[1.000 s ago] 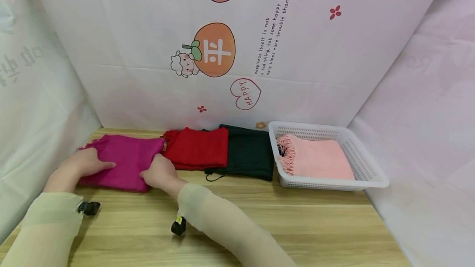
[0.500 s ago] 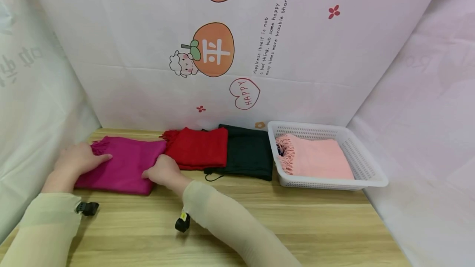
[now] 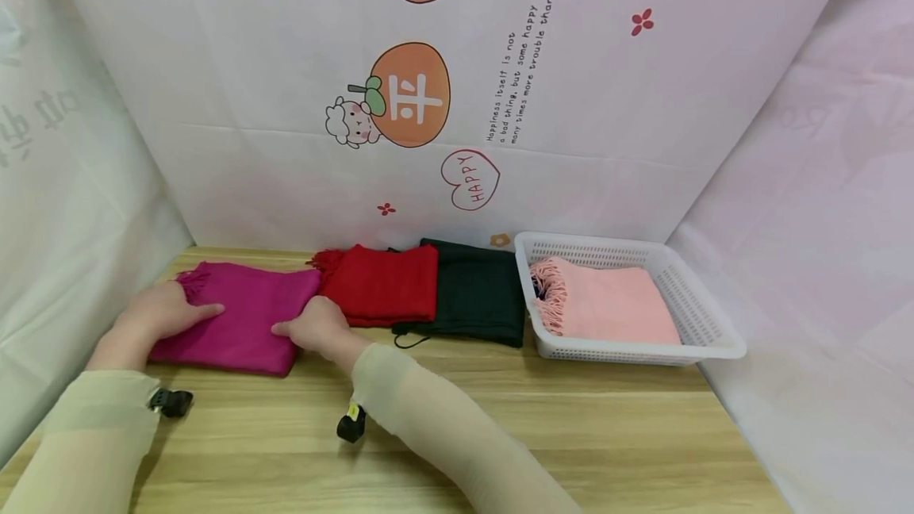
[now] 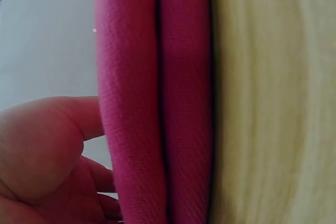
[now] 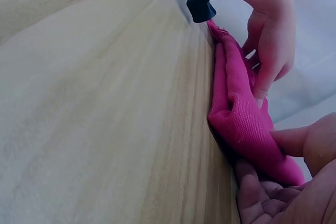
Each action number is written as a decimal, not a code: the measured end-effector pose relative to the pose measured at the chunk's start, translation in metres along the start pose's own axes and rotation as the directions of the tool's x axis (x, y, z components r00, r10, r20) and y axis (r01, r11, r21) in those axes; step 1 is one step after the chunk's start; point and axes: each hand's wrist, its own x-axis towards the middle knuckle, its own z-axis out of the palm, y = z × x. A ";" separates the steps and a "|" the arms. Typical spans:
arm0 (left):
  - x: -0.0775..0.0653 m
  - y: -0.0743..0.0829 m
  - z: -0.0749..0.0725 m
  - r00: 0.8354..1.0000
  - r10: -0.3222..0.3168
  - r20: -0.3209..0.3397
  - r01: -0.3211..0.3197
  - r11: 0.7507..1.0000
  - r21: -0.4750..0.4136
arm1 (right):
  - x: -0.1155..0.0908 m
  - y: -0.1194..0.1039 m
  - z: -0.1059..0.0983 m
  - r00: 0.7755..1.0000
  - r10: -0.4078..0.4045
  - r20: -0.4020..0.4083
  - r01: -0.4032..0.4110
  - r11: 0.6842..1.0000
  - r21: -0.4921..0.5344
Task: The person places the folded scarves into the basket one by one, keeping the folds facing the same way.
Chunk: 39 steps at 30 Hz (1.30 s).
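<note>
A folded magenta scarf (image 3: 243,324) with a fringe at its back left corner lies on the wooden table at the left. My left hand (image 3: 159,313) holds its left side, thumb across the top; the other fingertips are hidden beyond the edge. In the left wrist view, the scarf's two thick folded layers (image 4: 134,98) show in front of that hand's thumb and fingers. My right hand (image 3: 319,327) grips the right edge. The right wrist view shows the right thumb (image 5: 294,140) on top of the scarf and the fingers curled beneath its corner.
Right of the magenta scarf lies a folded red scarf (image 3: 385,284), overlapping a dark green folded cloth (image 3: 481,292) with a cord loop. A white plastic basket (image 3: 714,351) at the right holds a folded pink fringed scarf (image 3: 614,300). White printed sheeting (image 3: 571,101) stands behind.
The magenta scarf's right edge has shifted slightly right with the right hand. The left hand moved a little left and back, then returned right, its thumb reaching further over the scarf.
</note>
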 end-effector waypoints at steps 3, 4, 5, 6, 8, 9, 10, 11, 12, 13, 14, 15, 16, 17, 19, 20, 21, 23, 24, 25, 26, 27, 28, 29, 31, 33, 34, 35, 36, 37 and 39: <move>0.001 -0.002 0.002 1.000 0.000 -0.009 0.000 1.000 0.001 | -0.001 0.000 0.001 1.000 -0.017 0.007 0.017 0.999 -0.036; 0.001 -0.002 0.002 1.000 -0.002 -0.011 0.002 1.000 0.001 | -0.001 0.000 0.001 1.000 -0.023 0.009 0.024 0.999 -0.045; 0.001 -0.002 0.002 1.000 -0.005 -0.011 0.005 1.000 0.002 | -0.001 0.000 0.001 1.000 -0.028 0.011 0.029 0.999 -0.046; 0.001 -0.003 0.002 1.000 -0.008 -0.012 0.008 1.000 0.005 | -0.001 0.000 0.001 0.999 -0.032 0.012 0.032 0.998 -0.047; 0.000 -0.003 0.002 1.000 -0.013 -0.007 0.013 1.000 0.012 | -0.001 0.000 0.002 0.999 -0.035 0.016 0.036 0.998 -0.046; 0.000 -0.004 0.002 1.000 -0.017 -0.002 0.017 1.000 0.013 | -0.001 0.001 0.002 0.999 -0.036 0.018 0.037 0.998 -0.042; 0.000 -0.003 0.001 1.000 -0.019 0.003 0.019 1.000 0.016 | -0.001 0.001 0.002 0.999 -0.037 0.019 0.038 0.998 -0.040; -0.001 -0.003 0.001 1.000 -0.019 0.009 0.019 1.000 0.017 | -0.002 0.001 0.002 0.999 -0.037 0.020 0.037 0.999 -0.038; -0.001 -0.003 0.001 1.000 -0.017 0.014 0.017 1.000 0.017 | -0.002 0.001 0.002 0.999 -0.036 0.022 0.037 0.999 -0.036; -0.001 -0.003 0.001 1.000 -0.014 0.018 0.014 1.000 0.016 | -0.001 0.001 0.002 0.999 -0.036 0.023 0.037 0.999 -0.032; -0.001 -0.003 0.001 1.000 -0.011 0.020 0.010 1.000 0.015 | -0.001 0.001 0.002 0.999 -0.036 0.024 0.037 0.999 -0.026; -0.001 -0.003 0.001 1.000 -0.008 0.019 0.008 1.000 0.013 | -0.001 0.001 0.001 0.999 -0.036 0.026 0.036 0.999 -0.021; -0.001 -0.002 0.001 1.000 -0.004 0.017 0.003 1.000 0.008 | -0.001 0.001 0.001 0.999 -0.035 0.030 0.036 0.999 -0.017; -0.001 -0.002 0.001 1.000 -0.001 0.014 0.001 1.000 0.001 | -0.001 0.001 0.001 0.999 -0.033 0.033 0.033 0.999 -0.011; -0.001 -0.002 0.001 1.000 0.003 0.008 -0.003 1.000 -0.014 | -0.001 0.001 0.001 0.999 -0.031 0.037 0.031 1.000 -0.001; -0.001 -0.001 0.001 1.000 0.004 0.007 -0.003 1.000 -0.025 | -0.001 0.001 0.000 0.999 -0.028 0.038 0.028 1.000 0.003; -0.001 -0.001 0.001 1.000 0.004 0.004 -0.004 0.999 -0.037 | -0.001 0.001 0.000 0.999 -0.025 0.038 0.025 1.000 0.007; -0.001 0.000 0.000 1.000 0.006 -0.001 -0.006 0.999 -0.054 | -0.001 0.001 0.001 0.999 -0.017 0.035 0.017 1.000 0.013; -0.001 0.001 0.001 1.000 0.009 -0.003 -0.009 0.998 -0.060 | -0.001 0.001 0.001 0.999 -0.013 0.031 0.013 1.000 0.013; -0.002 0.001 0.001 1.000 0.012 -0.004 -0.012 0.998 -0.065 | 0.000 0.001 0.002 1.000 -0.008 0.027 0.008 1.000 0.013; -0.002 0.002 0.000 1.000 0.014 -0.002 -0.014 0.997 -0.071 | 0.000 0.001 0.002 1.000 -0.005 0.023 0.005 1.000 0.010; -0.002 0.003 0.000 1.000 0.016 -0.001 -0.016 0.997 -0.076 | 0.000 0.000 0.002 1.000 -0.002 0.019 0.002 1.000 0.005; -0.002 0.003 0.000 1.000 0.019 0.000 -0.019 0.997 -0.079 | 0.000 0.000 0.002 1.000 0.001 0.016 -0.001 1.000 0.000; -0.002 0.004 0.001 1.000 0.021 0.001 -0.021 0.996 -0.084 | 0.001 0.000 0.002 1.000 0.002 0.011 -0.002 1.000 -0.005; -0.003 0.005 0.001 1.000 0.026 0.002 -0.026 0.995 -0.097 | 0.001 -0.001 0.003 1.000 0.003 0.008 -0.003 1.000 -0.011; -0.003 0.005 0.001 1.000 0.027 0.004 -0.027 0.993 -0.119 | 0.000 -0.002 0.003 1.000 0.000 0.006 0.000 1.000 -0.012; -0.003 0.005 0.001 1.000 0.027 0.005 -0.026 0.991 -0.129 | 0.000 -0.002 0.004 1.000 0.000 0.004 0.000 1.000 -0.012; -0.003 0.005 0.002 1.000 0.026 0.006 -0.025 0.990 -0.139 | 0.000 -0.002 0.005 1.000 -0.001 0.004 0.001 1.000 -0.013; -0.003 0.005 0.002 1.000 0.025 0.009 -0.023 0.989 -0.149 | 0.000 -0.003 0.005 1.000 -0.001 0.003 0.001 1.000 -0.013; -0.002 0.006 0.002 1.000 0.021 0.012 -0.019 0.987 -0.160 | -0.001 -0.003 0.006 1.000 -0.001 -0.001 0.001 1.000 -0.012; -0.002 0.006 0.003 1.000 0.014 0.018 -0.010 0.984 -0.179 | -0.001 -0.003 0.006 1.000 -0.003 -0.009 0.003 1.000 -0.008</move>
